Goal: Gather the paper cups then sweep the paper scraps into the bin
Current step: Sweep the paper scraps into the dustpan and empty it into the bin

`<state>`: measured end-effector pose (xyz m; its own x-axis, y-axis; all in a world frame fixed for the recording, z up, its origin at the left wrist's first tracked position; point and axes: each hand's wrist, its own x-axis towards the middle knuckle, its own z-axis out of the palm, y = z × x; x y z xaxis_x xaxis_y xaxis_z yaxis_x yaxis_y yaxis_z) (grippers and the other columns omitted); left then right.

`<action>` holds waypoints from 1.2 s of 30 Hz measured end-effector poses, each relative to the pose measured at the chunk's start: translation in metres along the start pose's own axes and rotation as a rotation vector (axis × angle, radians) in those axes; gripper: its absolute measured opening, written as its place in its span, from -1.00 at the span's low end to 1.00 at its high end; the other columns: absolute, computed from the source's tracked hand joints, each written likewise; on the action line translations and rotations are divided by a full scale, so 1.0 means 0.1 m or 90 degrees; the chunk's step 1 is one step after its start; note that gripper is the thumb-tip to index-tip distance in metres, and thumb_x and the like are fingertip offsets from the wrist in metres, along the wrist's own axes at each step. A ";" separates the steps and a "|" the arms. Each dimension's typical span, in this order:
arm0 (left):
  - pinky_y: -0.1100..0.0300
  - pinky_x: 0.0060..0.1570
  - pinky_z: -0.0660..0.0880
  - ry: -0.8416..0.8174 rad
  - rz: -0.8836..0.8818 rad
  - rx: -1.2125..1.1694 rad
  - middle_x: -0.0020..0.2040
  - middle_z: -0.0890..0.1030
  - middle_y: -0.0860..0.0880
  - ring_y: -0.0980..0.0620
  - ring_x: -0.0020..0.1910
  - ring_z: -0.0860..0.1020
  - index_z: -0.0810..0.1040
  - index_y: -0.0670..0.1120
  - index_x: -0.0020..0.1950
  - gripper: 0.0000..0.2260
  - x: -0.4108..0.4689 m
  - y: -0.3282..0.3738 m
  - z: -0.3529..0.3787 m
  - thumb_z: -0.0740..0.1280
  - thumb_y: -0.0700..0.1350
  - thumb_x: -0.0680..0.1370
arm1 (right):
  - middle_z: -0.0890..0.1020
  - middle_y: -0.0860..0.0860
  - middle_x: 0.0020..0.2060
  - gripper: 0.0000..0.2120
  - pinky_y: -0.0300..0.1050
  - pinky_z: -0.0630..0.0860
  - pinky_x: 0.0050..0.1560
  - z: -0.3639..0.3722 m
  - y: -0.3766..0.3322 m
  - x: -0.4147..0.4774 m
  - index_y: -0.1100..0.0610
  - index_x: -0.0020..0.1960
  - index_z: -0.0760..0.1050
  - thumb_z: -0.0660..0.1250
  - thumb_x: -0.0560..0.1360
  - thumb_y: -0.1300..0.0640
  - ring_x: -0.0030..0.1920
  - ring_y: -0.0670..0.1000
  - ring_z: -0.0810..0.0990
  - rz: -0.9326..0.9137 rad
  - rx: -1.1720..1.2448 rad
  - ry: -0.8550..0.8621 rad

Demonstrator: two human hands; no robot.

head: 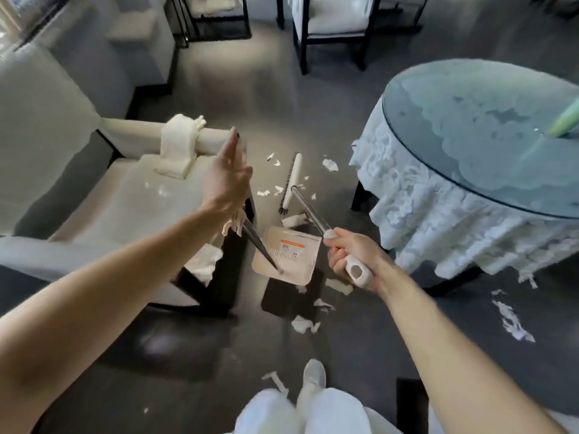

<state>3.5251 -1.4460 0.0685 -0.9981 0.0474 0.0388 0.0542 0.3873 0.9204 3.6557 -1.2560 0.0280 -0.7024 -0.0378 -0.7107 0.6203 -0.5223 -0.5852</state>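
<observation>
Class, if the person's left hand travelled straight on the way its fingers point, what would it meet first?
Probably the pale rail of the chair, right beside the fingertips of the left hand. Depth is unclear, so it may pass over it toward the floor.

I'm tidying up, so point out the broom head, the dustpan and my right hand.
broom head [294,175], head view, on its white back.
dustpan [300,267], head view, on the beige pan.
right hand [348,250], head view, on knuckles gripping the broom handle [310,210].

Beige plastic dustpan [294,261] sitting between cream upholstered chair [125,195], left, and round glass-topped table [470,136], right; torn white paper scraps [302,324] lying around it.
</observation>
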 end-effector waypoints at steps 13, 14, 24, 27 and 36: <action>0.30 -0.52 0.43 0.003 0.024 -0.005 0.29 0.51 0.06 0.19 -0.61 0.39 0.19 0.23 0.51 -0.38 4.15 0.25 0.90 0.22 -0.26 0.55 | 0.31 -0.05 -0.47 -0.84 -0.40 0.22 -0.69 0.61 -3.04 2.69 0.09 -0.13 0.35 0.23 0.60 0.26 -0.62 -0.22 0.28 -0.043 -0.010 -0.014; 0.29 -0.50 0.45 -0.001 0.032 0.013 0.30 0.51 0.03 0.19 -0.59 0.41 0.18 0.23 0.52 -0.39 4.45 0.29 0.98 0.21 -0.24 0.55 | 0.32 -0.05 -0.49 -0.83 -0.40 0.22 -0.69 0.65 -3.24 2.88 0.08 -0.14 0.33 0.23 0.60 0.26 -0.62 -0.22 0.29 -0.042 -0.015 -0.011; 0.00 0.16 0.54 0.026 0.024 0.085 0.47 0.35 0.04 -0.10 0.19 0.55 0.12 0.18 0.55 -0.38 7.18 0.36 1.88 0.25 -0.19 0.57 | 0.41 -0.03 -0.60 -0.82 -0.38 0.24 -0.67 0.58 -5.56 4.94 0.12 0.10 0.39 0.21 0.58 0.35 -0.62 -0.19 0.29 -0.036 -0.066 -0.045; 0.22 0.10 0.48 0.084 -0.009 0.116 0.47 0.35 0.04 -0.04 0.26 0.50 0.12 0.14 0.56 -0.37 8.01 0.36 2.22 0.27 -0.20 0.57 | 0.43 -0.03 -0.61 -0.47 -0.37 0.26 -0.65 0.41 -6.34 5.63 0.16 0.47 0.17 0.23 0.56 0.37 -0.63 -0.18 0.30 -0.025 -0.127 -0.048; -0.01 0.12 0.55 0.210 -0.120 0.187 0.48 0.34 0.01 -0.16 0.16 0.56 0.09 0.18 0.55 -0.36 10.02 0.56 2.67 0.28 -0.18 0.57 | 0.45 0.04 -0.45 -0.38 -0.33 0.28 -0.62 0.50 -8.50 7.41 0.20 0.52 0.05 0.24 0.55 0.39 -0.61 -0.14 0.31 0.033 -0.318 -0.125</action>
<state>2.5361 -1.1310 0.0545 -0.9447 -0.3247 0.0463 -0.1707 0.6073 0.7759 2.5910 -0.8824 0.0181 -0.6885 -0.2369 -0.6855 0.7131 -0.0490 -0.6993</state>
